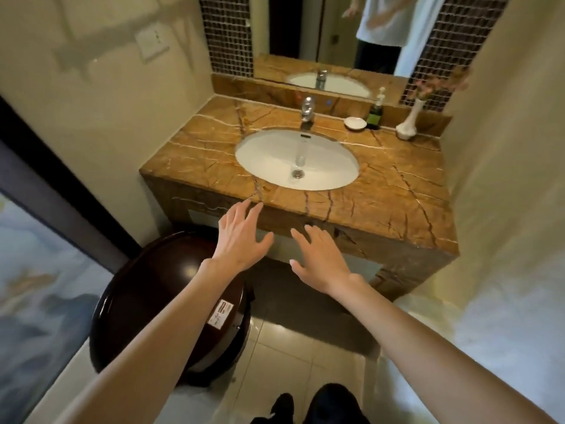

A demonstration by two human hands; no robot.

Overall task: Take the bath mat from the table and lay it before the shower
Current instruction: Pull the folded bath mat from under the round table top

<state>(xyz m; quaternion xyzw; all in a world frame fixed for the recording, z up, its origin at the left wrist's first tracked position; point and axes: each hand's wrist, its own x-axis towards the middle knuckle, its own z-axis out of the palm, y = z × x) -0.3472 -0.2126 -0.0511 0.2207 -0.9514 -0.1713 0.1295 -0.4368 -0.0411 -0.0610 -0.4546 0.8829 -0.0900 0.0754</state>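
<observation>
Left hand [241, 237] and right hand [318, 258] held out before the counter [397, 191]
Both have fingers straight and spread, gripping nothing, near the counter's front edge in front of the sink [269, 160]; a dark toilet lid [146, 289] sits under the left arm. Where the mat is cannot be told

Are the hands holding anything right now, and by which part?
Nothing is held. The left hand and the right hand are both spread open in front of the vanity counter; no bath mat shows in this view.
</observation>
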